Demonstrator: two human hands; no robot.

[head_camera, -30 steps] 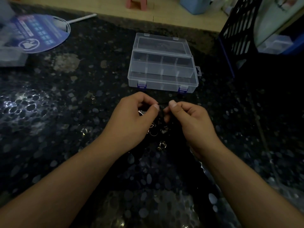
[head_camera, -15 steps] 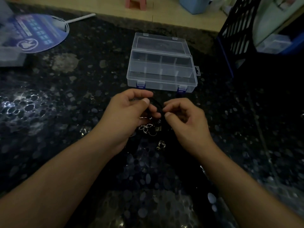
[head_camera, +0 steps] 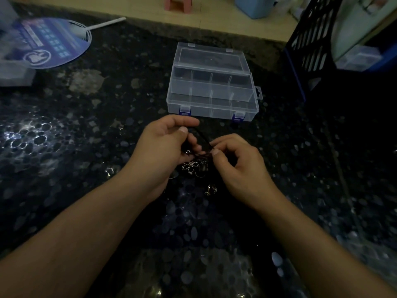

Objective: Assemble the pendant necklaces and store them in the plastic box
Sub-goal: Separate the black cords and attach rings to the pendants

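While both hands pinch the black cord at frame centre, threading looks underway.
Left hand and right hand clamp it; next, likely slide a pendant on, the plastic box waiting above.

Dim, murky view, glare patches on the dark countertop, wide-angle bending at edges.

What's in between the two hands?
In the head view, a thin black cord runs from the left hand to the right hand, with small metal pendants just below it.
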